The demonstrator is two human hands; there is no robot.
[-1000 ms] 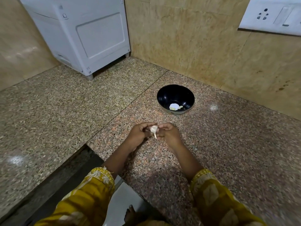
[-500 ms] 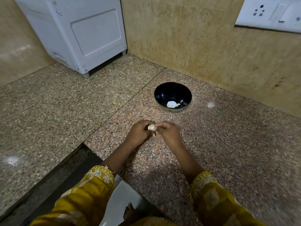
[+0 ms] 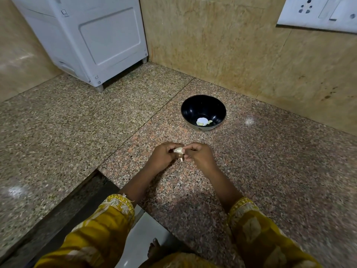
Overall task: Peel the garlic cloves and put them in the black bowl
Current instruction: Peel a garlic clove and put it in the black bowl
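Speckled granite bench (image 3: 270,171) meets tan stone walls (image 3: 222,45). A white appliance (image 3: 92,35) stands in the corner. A white socket plate (image 3: 318,12) sits on the wall to the appliance's right.

A single wide-angle view looks from the person's head, forward and steeply down onto the granite counter (image 3: 280,180). The black bowl (image 3: 193,111) sits just above the frame's middle. Nearer the lens than the bowl, the left hand (image 3: 161,158) and right hand (image 3: 201,157) pinch a garlic clove (image 3: 178,150) between them. The yellow sleeves (image 3: 100,225) fill the bottom edge, closest of all. Beyond the bowl rises the tiled wall (image 3: 222,55). A white appliance (image 3: 92,35) stands far to the bowl's left, and a switch plate (image 3: 318,12) is high to its right.
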